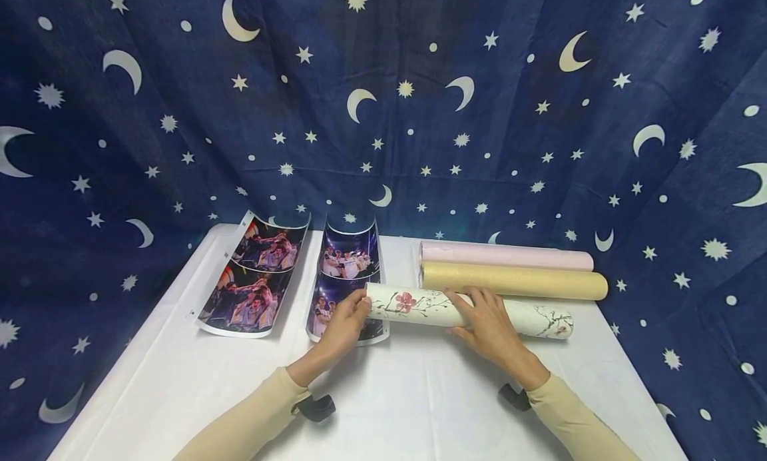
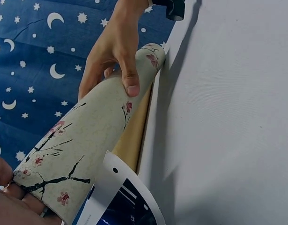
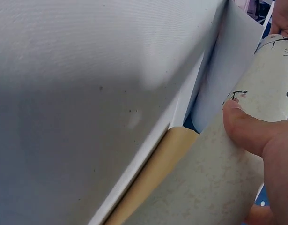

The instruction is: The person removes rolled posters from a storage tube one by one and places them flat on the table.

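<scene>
A roll of cream wallpaper printed with dark branches and pink blossoms is held above the table by both hands. My left hand pinches its left end, with the thumb on the near side and fingers at the end's edge in the left wrist view. My right hand grips the roll right of its middle, thumb along the near side and fingers over the top. Under the roll's left end lies a curled poster sheet of people in white shirts, partly covered. Behind the roll lies a yellow roll.
A pale pink roll lies behind the yellow one. At the left is another curled poster sheet with two red-and-dark pictures. A white cloth covers the table. A navy curtain with moons and stars hangs behind and at the sides.
</scene>
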The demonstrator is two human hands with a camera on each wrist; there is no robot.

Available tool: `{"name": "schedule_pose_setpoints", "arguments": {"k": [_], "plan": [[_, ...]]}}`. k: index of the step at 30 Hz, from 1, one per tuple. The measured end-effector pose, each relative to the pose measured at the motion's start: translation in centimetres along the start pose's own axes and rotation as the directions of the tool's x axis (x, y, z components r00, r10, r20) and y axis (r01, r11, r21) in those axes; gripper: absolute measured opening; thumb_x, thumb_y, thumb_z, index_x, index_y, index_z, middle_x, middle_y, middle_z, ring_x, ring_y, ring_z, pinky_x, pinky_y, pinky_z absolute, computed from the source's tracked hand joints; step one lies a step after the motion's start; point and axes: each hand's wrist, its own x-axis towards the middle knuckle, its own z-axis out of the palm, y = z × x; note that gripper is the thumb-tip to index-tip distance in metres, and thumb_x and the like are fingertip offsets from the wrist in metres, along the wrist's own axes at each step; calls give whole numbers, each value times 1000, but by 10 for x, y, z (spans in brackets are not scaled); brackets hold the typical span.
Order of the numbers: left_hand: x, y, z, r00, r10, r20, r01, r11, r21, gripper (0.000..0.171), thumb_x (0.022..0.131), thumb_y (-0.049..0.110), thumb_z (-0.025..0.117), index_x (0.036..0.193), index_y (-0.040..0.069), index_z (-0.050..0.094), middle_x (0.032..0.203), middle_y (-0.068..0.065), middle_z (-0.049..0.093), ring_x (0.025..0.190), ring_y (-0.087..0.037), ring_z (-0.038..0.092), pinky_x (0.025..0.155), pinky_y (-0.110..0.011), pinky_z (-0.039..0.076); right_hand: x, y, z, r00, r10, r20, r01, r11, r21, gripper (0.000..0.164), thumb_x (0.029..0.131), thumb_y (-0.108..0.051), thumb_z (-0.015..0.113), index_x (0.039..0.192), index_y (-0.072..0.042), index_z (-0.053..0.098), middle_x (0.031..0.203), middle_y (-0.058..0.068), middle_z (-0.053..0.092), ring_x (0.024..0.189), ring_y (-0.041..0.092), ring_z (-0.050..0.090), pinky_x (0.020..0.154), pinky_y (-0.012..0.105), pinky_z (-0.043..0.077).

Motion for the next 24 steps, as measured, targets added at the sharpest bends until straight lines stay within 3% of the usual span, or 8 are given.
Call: {"name": "schedule_pose_setpoints", "arguments": {"k": [9, 17, 24], "plan": [[5, 8, -1, 998, -48, 41, 52, 995, -89, 27, 104, 15, 41, 121, 1, 56, 87, -8, 61, 60, -15, 40, 50, -20, 33, 14, -8, -7, 997, 30, 69, -35, 997, 65, 81, 80, -52, 75, 148, -23, 43, 137, 10, 54, 127, 37, 49, 106, 63, 34], [9, 15, 0, 998, -33, 52, 40, 989, -141, 26, 105, 14, 41, 120, -2, 55, 79, -2, 56, 51, -8, 37, 44, -19, 31, 31, -17, -11, 993, 35, 114, -50, 990, 130, 82, 82, -56, 71, 150, -25, 39, 139, 11, 55, 128, 36, 52, 109, 62, 32], [10, 17, -1, 1000, -13, 22, 16, 985, -171, 29, 104, 13, 43, 125, -3, 54, 95, -16, 67, 49, -5, 39, 42, -19, 32, 36, -17, -10, 982, 66, 180, -91, 987, 136, 82, 82, -60, 69, 150, -26, 39, 137, 12, 58, 126, 34, 55, 107, 60, 37]]}}
